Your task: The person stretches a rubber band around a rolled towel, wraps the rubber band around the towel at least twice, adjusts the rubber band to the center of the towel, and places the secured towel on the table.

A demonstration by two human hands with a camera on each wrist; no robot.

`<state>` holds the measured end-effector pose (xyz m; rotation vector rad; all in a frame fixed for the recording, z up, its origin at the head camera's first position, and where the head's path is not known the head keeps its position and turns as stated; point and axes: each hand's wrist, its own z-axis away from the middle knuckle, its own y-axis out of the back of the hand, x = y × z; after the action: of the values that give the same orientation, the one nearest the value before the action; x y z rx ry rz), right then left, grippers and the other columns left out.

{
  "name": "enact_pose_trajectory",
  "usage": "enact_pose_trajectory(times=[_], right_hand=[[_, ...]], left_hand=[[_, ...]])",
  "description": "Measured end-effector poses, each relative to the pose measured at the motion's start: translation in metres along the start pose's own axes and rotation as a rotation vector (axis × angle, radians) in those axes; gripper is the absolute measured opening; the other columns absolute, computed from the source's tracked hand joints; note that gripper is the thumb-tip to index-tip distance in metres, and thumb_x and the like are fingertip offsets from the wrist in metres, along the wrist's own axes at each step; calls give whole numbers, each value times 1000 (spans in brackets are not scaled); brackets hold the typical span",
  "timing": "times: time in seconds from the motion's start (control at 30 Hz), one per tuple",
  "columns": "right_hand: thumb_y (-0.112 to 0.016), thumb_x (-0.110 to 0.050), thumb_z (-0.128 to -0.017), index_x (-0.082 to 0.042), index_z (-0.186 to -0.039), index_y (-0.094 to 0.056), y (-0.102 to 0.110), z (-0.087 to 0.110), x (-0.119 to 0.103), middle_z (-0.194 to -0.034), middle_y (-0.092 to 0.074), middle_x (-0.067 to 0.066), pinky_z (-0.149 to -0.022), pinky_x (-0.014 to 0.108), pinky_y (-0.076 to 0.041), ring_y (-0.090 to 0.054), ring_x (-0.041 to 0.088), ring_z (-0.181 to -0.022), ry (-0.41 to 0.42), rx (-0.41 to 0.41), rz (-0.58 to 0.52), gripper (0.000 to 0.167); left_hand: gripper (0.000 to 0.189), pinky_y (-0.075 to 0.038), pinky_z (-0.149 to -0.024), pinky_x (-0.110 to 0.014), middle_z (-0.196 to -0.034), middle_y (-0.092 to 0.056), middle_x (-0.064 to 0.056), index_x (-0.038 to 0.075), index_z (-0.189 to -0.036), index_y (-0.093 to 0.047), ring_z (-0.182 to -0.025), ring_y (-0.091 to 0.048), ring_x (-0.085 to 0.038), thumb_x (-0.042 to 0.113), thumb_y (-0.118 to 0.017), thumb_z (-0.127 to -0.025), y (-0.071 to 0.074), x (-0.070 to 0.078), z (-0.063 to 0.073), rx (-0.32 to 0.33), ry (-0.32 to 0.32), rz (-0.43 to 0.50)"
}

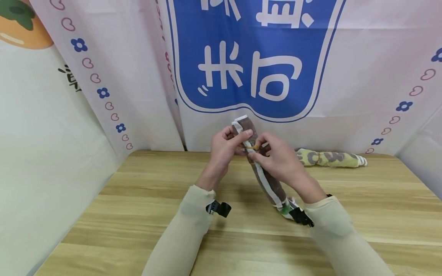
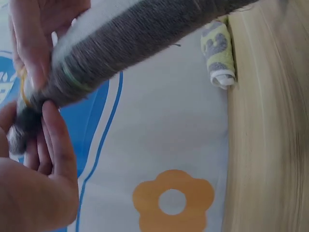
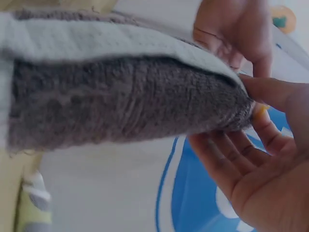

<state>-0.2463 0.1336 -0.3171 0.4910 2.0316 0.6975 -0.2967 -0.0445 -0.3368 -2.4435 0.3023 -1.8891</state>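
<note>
A rolled grey-brown towel [image 1: 275, 187] with a white edge strip is tilted between both hands, its upper end raised and its lower end near the table. My left hand [image 1: 222, 148] grips it close to the upper end, thumb lying across the roll. Just below, my right hand [image 1: 284, 161] pinches a yellow rubber band [image 1: 251, 147] at the roll, with fingers also round the towel. In the left wrist view the band [image 2: 22, 89] shows beside the fingers, where the roll narrows. The right wrist view has the towel [image 3: 120, 101] large in front, its white strip running lengthwise.
A yellow and grey rolled towel [image 1: 336, 159], banded round its middle, lies at the table's back right. The wooden table [image 1: 138, 214] meets a printed white cloth [image 1: 145, 96] hanging behind it. Black straps [image 1: 221, 209] sit on both wrists.
</note>
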Motion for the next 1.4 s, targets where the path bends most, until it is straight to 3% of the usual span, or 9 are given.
enact_pose_trajectory(times=[0.2,0.27,0.37,0.5,0.67,0.93,1.17,1.3,1.4], right_hand=[[-77,-13,-99,-1,-109,-58,8,-2,6,-108,-63,15,-76,39,-60,-69,30,-96,-113,-2,-312,25],[-78,-15,-99,-1,-109,-59,9,-2,8,-108,-64,15,-80,37,-59,-68,28,-96,-139,-20,-362,25],[-78,-16,-99,-1,-110,-61,8,-3,9,-112,-65,16,-84,38,-57,-66,29,-100,-173,-38,-394,24],[-77,-11,-99,-2,-107,-62,4,-4,10,-122,-61,18,-91,46,-57,-63,33,-113,-132,-25,-324,19],[-69,8,-97,-2,-98,-63,-3,-4,5,-112,-51,18,-100,61,-53,-54,36,-113,18,37,-176,12],[-63,19,-91,-5,-88,-66,-15,-1,-1,-113,-50,19,-84,52,-51,-52,36,-104,119,141,-1,25],[-63,-2,-96,-5,-101,-61,-14,2,-4,-115,-48,17,-74,45,-51,-55,33,-91,-5,89,90,6],[-75,-25,-97,-8,-111,-57,-13,3,-9,-113,-51,12,-70,44,-53,-58,30,-87,-107,24,185,28],[-83,-29,-94,-9,-112,-56,-13,3,-11,-106,-55,11,-68,43,-54,-59,28,-83,-124,8,241,38]], left_hand=[[33,-61,-79,-33,-100,-67,-6,-2,-120,-72,-90,-64,-16,25,-70,-102,7,-2,-5,-191,83,79],[34,-60,-81,-34,-105,-68,-5,-3,-121,-72,-93,-65,-17,24,-71,-101,7,-2,-5,-204,94,70],[29,-61,-81,-34,-105,-68,-4,0,-115,-74,-92,-65,-17,24,-76,-98,8,-3,-5,-151,96,42],[21,-62,-74,-33,-95,-67,-5,4,-96,-74,-82,-65,-17,22,-84,-93,7,-4,-4,-60,101,20],[25,-61,-65,-30,-84,-65,-4,6,-82,-67,-71,-64,-15,19,-87,-90,1,-5,-2,8,82,15],[28,-60,-58,-29,-76,-63,-5,7,-77,-63,-63,-64,-15,13,-87,-88,-7,0,4,102,60,-15],[28,-58,-55,-30,-74,-62,-4,8,-77,-63,-59,-62,-13,15,-88,-87,-12,2,6,163,-10,-77],[30,-57,-55,-29,-74,-61,-4,8,-77,-62,-60,-62,-14,16,-89,-87,-12,2,6,182,-25,-87],[28,-58,-55,-27,-76,-63,-5,7,-79,-64,-62,-62,-15,17,-88,-88,-10,1,6,162,-13,-87]])
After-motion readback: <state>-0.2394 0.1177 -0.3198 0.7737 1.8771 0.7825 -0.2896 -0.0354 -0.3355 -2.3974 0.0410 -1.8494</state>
